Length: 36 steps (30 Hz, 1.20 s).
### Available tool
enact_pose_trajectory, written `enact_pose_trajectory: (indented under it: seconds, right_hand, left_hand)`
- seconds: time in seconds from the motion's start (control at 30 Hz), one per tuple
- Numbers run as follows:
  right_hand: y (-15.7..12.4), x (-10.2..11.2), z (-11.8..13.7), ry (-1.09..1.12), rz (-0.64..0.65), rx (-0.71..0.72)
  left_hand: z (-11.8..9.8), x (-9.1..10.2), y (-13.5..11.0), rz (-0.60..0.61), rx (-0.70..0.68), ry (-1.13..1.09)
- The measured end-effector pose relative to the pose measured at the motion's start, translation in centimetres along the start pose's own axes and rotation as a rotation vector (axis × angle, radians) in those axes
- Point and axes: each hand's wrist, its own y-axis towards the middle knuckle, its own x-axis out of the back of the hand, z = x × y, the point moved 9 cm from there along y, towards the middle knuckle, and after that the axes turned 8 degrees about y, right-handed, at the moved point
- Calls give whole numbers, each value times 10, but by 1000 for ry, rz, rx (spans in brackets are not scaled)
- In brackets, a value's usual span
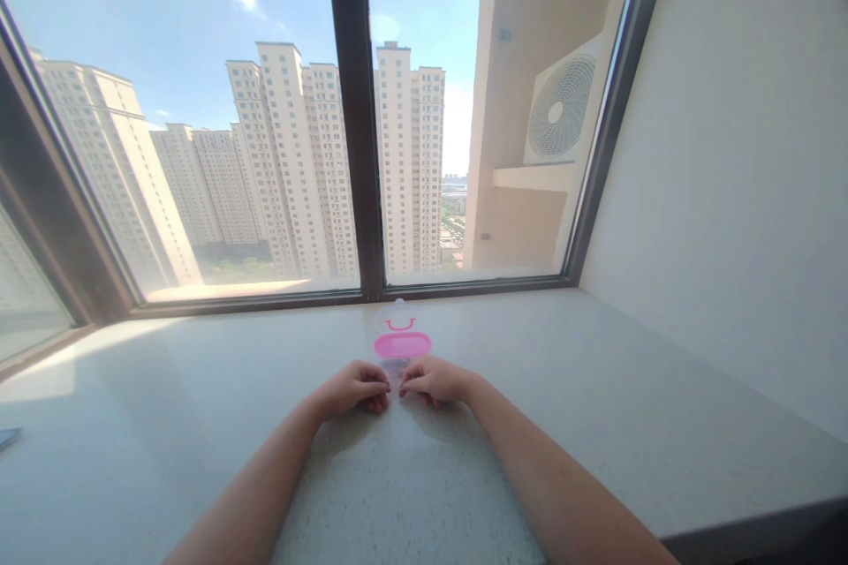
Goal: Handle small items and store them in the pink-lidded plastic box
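Note:
On the pale speckled sill stands a small oval box (402, 345) with a pink rim, its see-through front showing something dark inside. Its clear lid (398, 318), with a pink curved handle, is tipped up behind it. Just in front of the box, my left hand (361, 387) has thumb and fingers pinched together. My right hand (434, 380) mirrors it a short gap away, also pinched, and covers part of the box's front. Whatever lies between the fingertips of either hand is too small and faint to make out.
The light stone sill (165, 441) spreads around both forearms. A dark window frame (371, 221) rises behind the box, and a white wall (722, 221) bounds the right side. At the far left edge, the corner of a flat object (8, 438) pokes in.

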Motion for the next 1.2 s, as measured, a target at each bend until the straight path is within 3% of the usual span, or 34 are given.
enact_pose_trajectory:
  seconds: [0.37,0.6,0.87,1.2]
  right_hand:
    - [-2,-3,9,85,-13,22]
    - [-2,-11,19,127,-17,40]
    - [-1,-7,22,181,-73,81]
    - [-4,-8,24,235,-74,48]
  left_hand:
    - [-2,-2,0,2,16,-32]
    - [-9,-3,1,-34,-51,54]
    - [-34,9,-6,-227,-213,308]
    - [-64,10,-18,-393,-364,668]
